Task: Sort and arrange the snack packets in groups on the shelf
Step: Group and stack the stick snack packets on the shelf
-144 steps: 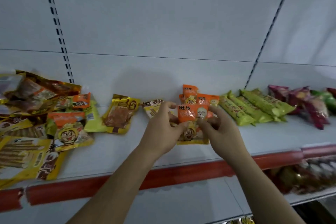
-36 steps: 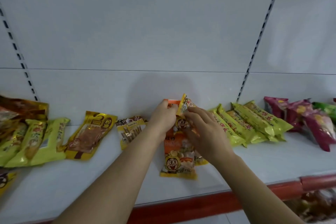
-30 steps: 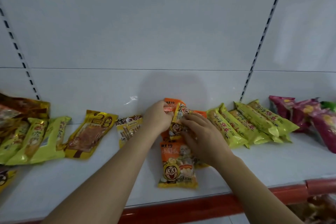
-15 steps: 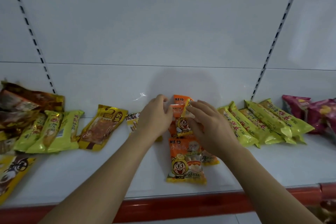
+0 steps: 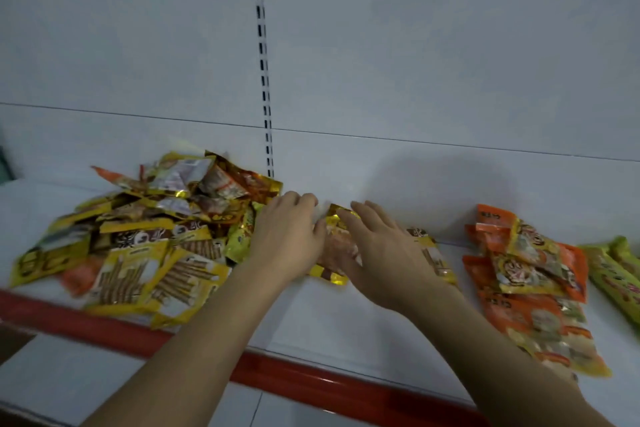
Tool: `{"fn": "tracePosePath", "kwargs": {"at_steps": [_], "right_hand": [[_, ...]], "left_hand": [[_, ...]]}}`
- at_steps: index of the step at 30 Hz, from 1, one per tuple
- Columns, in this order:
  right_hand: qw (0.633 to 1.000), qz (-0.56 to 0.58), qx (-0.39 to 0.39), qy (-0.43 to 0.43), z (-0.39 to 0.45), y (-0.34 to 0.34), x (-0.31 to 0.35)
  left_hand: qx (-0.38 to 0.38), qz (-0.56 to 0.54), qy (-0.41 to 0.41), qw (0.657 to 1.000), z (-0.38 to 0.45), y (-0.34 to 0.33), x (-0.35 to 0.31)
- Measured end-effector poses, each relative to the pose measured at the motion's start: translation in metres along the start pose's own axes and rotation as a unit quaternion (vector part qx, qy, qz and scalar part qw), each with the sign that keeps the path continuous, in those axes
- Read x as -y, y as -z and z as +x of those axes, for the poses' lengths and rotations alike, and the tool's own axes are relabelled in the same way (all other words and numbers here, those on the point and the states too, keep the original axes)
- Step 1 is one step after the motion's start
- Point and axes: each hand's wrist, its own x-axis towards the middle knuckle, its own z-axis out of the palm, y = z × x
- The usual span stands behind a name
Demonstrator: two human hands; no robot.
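Where the two hands meet: a gold foil packet (image 5: 331, 246) lies flat on the white shelf (image 5: 346, 319), between both hands.
Left hand (image 5: 289, 239): fingers bent over the packet's left edge; whether they grip it or only rest there cannot be told.
Right hand (image 5: 384, 253): fingers straight and spread, laid flat over the packet's right side.
Packet texture: shiny, crinkled foil with a clear window; most of it is hidden under the hands.
Left heap (image 5: 149, 236): a loose pile of glossy yellow, gold and brown flat packets, blurred, print unreadable.
Stick packet (image 5: 433, 253): yellow, mostly covered by the right wrist.
Orange packets (image 5: 530, 274): overlapping soft pouches, well apart on the right.
Green packets (image 5: 620, 274): long, narrow, cut off by the frame edge.
Shelf front: a smooth red strip (image 5: 311, 378).
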Motion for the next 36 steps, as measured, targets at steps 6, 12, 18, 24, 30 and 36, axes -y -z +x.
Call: {"fn": "tracePosePath", "kwargs": {"at_steps": [6, 12, 18, 24, 30, 36], "right_hand": [[0.997, -0.004, 0.077, 0.007, 0.045, -0.027, 0.068], [0.982, 0.010, 0.152, -0.115, 0.068, -0.054, 0.108], [0.953, 0.024, 0.138, -0.270, 0.085, -0.063, 0.116], [0.949, 0.060, 0.035, -0.308, 0.080, -0.048, 0.109], [0.960, 0.044, 0.104, -0.255, 0.094, -0.039, 0.114], [0.934, -0.017, 0.174, -0.312, 0.107, -0.070, 0.107]], "left_hand": [[0.058, 0.026, 0.003, 0.998, -0.007, 0.035, 0.095], [0.104, 0.011, -0.036, 0.994, -0.007, 0.045, 0.146], [0.156, 0.024, -0.064, 0.985, 0.000, 0.032, 0.148], [0.171, 0.056, -0.019, 0.983, 0.010, 0.023, 0.130], [0.213, 0.035, 0.057, 0.975, 0.019, 0.008, 0.111], [0.172, -0.023, 0.088, 0.981, 0.019, 0.011, 0.114]]}}
